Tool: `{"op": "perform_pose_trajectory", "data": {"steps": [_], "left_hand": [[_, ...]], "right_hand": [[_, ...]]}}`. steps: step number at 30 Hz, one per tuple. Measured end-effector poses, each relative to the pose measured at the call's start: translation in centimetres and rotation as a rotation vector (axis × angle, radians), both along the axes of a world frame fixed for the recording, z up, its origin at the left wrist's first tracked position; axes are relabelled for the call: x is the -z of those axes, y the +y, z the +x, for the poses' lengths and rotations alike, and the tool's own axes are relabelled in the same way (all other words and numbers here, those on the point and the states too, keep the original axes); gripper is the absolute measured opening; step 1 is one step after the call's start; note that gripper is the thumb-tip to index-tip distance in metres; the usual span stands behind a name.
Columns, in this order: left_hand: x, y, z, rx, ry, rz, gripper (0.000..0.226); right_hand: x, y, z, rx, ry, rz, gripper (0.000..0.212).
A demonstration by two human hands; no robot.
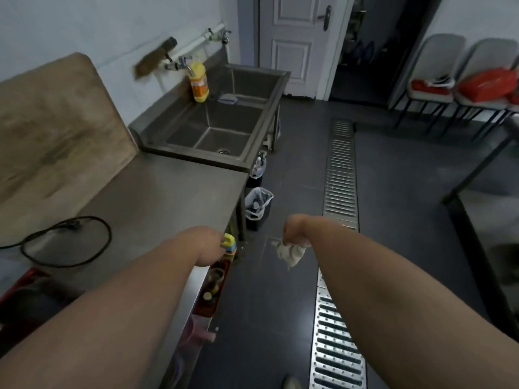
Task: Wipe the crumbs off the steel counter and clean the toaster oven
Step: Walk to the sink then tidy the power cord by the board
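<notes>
The steel counter (157, 192) runs along the left, with a stained backsplash behind it. My right hand (292, 231) hangs over the dark floor to the counter's right and grips a crumpled white cloth (290, 252). My left hand (212, 247) bends down over the counter's front edge, against a yellow-capped bottle (229, 242) that stands on the shelf below. Its fingers are hidden behind the wrist. A dark appliance with a red edge (19, 296) shows at the lower left, mostly hidden by my left arm. Its black cord (106, 240) loops across the counter.
A double steel sink (252, 153) adjoins the counter's far end, with a yellow detergent bottle (198, 84) on its rim. A lined bin (257, 207) stands on the floor by the counter leg. A metal drain grate (339, 178) runs down the floor. Chairs stand at the right.
</notes>
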State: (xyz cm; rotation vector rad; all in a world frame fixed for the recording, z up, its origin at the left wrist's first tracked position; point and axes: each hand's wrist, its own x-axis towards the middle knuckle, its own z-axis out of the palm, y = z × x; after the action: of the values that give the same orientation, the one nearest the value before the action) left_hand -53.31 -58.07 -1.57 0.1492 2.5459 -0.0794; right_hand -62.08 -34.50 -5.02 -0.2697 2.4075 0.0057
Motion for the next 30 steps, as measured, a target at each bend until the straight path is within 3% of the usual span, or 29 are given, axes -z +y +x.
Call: {"op": "perform_pose_trajectory", "data": {"steps": [5, 11, 16, 25, 30], "left_hand": [[-0.4, 1.2, -6.4, -0.011, -0.007, 0.017, 0.045], [0.4, -3.5, -15.0, -0.085, 0.002, -0.033, 0.051], [-0.1, -9.5, -24.8, -0.142, 0.037, -0.034, 0.05], [-1.7, -15.2, -34.3, -0.133, 0.063, 0.035, 0.047], [0.8, -19.1, -37.9, -0.199, 0.007, 0.064, 0.049]], "right_hand": [[-1.0, -0.2, -6.5, -0.114, 0.028, -0.112, 0.023], [-0.7, -3.6, -14.5, -0.131, 0.085, -0.284, 0.027], [-2.0, -8.6, -23.5, -0.075, 0.129, -0.316, 0.027], [-4.3, -15.5, -34.6, -0.072, 0.177, -0.343, 0.023], [-4.1, -18.7, -40.6, -0.121, 0.18, -0.332, 0.019]]}}
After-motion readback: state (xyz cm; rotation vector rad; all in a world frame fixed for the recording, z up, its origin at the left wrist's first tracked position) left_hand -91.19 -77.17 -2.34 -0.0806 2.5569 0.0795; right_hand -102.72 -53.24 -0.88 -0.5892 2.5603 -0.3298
